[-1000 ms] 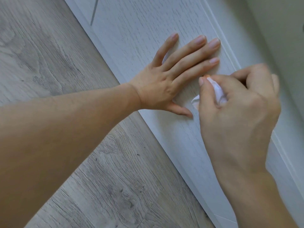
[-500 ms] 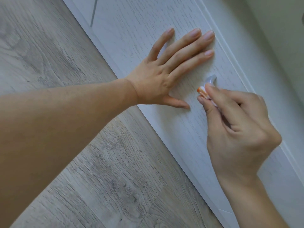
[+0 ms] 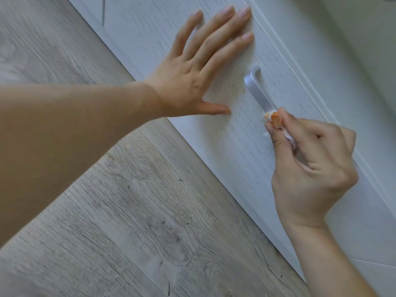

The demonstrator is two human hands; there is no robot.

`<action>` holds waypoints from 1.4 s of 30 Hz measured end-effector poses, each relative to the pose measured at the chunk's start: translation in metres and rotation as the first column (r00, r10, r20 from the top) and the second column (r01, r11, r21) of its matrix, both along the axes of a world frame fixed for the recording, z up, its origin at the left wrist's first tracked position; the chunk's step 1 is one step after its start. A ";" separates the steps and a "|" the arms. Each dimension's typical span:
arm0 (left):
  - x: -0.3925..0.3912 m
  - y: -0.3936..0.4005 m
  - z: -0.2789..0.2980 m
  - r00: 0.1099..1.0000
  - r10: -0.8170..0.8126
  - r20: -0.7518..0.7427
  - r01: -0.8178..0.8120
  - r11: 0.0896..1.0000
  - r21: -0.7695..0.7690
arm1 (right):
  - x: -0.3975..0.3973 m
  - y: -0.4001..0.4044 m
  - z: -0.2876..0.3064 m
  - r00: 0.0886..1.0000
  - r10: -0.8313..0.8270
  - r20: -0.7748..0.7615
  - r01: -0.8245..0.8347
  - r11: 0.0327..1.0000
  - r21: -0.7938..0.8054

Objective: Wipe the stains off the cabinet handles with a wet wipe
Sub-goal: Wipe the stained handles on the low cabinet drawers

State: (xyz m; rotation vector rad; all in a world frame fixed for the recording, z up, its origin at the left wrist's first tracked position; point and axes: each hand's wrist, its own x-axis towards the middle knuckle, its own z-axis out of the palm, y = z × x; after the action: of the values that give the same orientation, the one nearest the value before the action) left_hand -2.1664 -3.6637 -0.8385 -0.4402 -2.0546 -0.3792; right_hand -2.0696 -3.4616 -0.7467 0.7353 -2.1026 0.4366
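Note:
A silver bar handle (image 3: 258,92) sits on the white cabinet door (image 3: 150,26). My right hand (image 3: 308,168) pinches a crumpled white wet wipe (image 3: 273,117), stained orange at its tip, against the handle's near end. The handle's upper length shows bare and grey. My left hand (image 3: 199,69) lies flat on the door, fingers straight and spread, just left of the handle and not touching it. The lower end of the handle is hidden behind the wipe and my fingers.
Grey wood-grain floor (image 3: 128,211) fills the left and bottom of the view. A raised white frame edge (image 3: 300,67) runs along the door's right side, with a pale wall or counter face (image 3: 364,50) beyond it.
My right hand slid the wipe down along the handle toward me, uncovering most of the bar. My left hand stayed flat on the door.

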 end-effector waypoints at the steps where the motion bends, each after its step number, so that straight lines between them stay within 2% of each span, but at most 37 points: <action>1: 0.001 -0.001 0.001 1.000 0.002 0.010 -0.002 1.000 -0.010 | 0.002 0.002 -0.001 1.000 -0.017 -0.005 0.017 1.000 -0.014; 4: 0.004 -0.004 0.003 0.999 0.006 0.048 -0.004 1.000 -0.031 | 0.010 0.008 -0.004 0.998 -0.057 0.011 0.058 0.994 -0.096; 7: 0.008 -0.007 0.005 0.997 0.002 0.077 0.002 0.999 -0.045 | 0.021 0.014 -0.007 0.986 -0.118 0.117 0.143 0.962 -0.233; 10: 0.010 -0.008 0.007 0.995 0.004 0.100 0.002 0.998 -0.059 | 0.030 0.016 -0.007 0.947 -0.158 0.278 0.263 0.880 -0.395; 13: 0.014 -0.007 0.010 0.993 0.003 0.114 0.004 0.998 -0.061 | 0.033 0.004 -0.003 0.900 -0.117 0.419 0.349 0.770 -0.534; 15: 0.015 -0.007 0.011 0.993 -0.002 0.119 0.009 0.998 -0.063 | 0.032 -0.008 -0.002 0.876 -0.077 0.475 0.398 0.672 -0.625; 17: 0.017 -0.008 0.012 0.991 -0.011 0.132 0.020 0.997 -0.073 | 0.031 -0.015 0.000 0.864 -0.074 0.498 0.431 0.621 -0.654; 19: 0.018 -0.010 0.015 0.989 -0.020 0.149 0.033 0.996 -0.086 | 0.033 -0.018 0.004 0.851 -0.114 0.512 0.450 0.660 -0.602; 22: 0.023 -0.011 0.018 0.986 -0.025 0.167 0.042 0.995 -0.095 | 0.038 -0.018 0.011 0.835 -0.176 0.521 0.448 0.768 -0.458; 26: 0.028 -0.014 0.022 0.978 -0.033 0.208 0.058 0.991 -0.117 | 0.052 -0.027 0.021 0.892 -0.136 0.432 0.273 0.922 -0.273; 29: 0.033 -0.028 0.031 0.972 -0.046 0.230 0.088 0.980 -0.177 | 0.043 -0.037 0.032 0.897 -0.047 0.439 0.202 0.927 -0.315; 31: 0.039 -0.038 0.039 0.962 -0.029 0.272 0.075 0.984 -0.161 | 0.028 -0.048 0.041 0.862 0.012 0.507 0.200 0.911 -0.361; 33: 0.047 -0.048 0.047 0.941 0.010 0.338 0.033 0.992 -0.120 | 0.013 -0.061 0.051 0.836 0.057 0.546 0.156 0.928 -0.337; 38: 0.073 -0.076 0.072 0.834 0.145 0.532 -0.046 0.980 -0.194 | -0.023 -0.100 0.074 0.790 0.091 0.607 0.014 0.986 -0.166; 42: 0.103 -0.094 0.094 0.661 0.268 0.701 -0.079 0.954 -0.289 | -0.030 -0.126 0.095 0.693 0.097 0.714 -0.024 0.993 -0.111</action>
State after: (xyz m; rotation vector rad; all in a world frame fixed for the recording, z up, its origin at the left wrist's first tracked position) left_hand -2.0632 -3.7574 -0.7443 -0.2279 -2.9419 -0.2005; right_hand -2.0991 -3.5873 -0.6519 0.6318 -2.7668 0.9876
